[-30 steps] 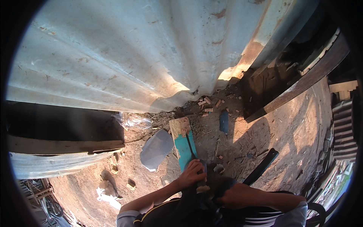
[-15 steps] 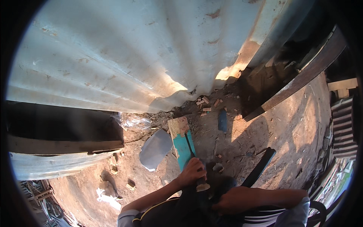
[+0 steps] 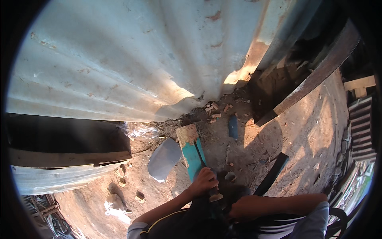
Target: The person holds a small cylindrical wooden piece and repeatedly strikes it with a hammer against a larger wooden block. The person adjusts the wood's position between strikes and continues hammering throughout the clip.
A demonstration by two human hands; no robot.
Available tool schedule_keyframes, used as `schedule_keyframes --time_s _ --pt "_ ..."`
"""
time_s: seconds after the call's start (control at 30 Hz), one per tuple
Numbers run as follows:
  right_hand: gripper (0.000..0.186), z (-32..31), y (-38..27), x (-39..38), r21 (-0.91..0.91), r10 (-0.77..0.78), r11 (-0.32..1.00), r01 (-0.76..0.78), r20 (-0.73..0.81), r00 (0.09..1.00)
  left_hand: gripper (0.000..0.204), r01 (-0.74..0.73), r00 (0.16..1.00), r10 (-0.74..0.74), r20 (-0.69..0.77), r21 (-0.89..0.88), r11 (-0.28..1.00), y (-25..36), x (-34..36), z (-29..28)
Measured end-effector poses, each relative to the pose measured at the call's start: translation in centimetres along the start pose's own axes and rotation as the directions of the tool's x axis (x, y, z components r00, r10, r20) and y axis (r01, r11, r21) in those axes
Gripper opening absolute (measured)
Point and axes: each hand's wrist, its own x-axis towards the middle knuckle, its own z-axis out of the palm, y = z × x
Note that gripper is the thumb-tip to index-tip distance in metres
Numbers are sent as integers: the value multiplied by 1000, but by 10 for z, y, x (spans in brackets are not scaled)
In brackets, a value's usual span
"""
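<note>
In the head view, the left hand [image 3: 205,179] is wrapped around one chisel [image 3: 199,151], probably to guide its tip on the one board [image 3: 190,159] ahead. The right hand [image 3: 240,207] is lower (its grip I cannot tell), and one grey slab [image 3: 164,160] lies left of the board.
</note>
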Motion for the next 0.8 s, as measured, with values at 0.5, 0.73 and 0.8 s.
schedule_keyframes --time_s 0.5,0.73,0.8 --pt "19 -20 4 2 -91 86 992 -91 -58 995 22 25 999 -26 35 40 999 0 0 1" --pt "21 -15 15 9 -71 92 993 -96 -62 994 22 2 999 -3 38 26 1000 -4 -12 9" --pt "21 4 14 12 -60 30 998 -30 -5 1000 22 -18 1000 17 26 35 999 -8 -8 10"
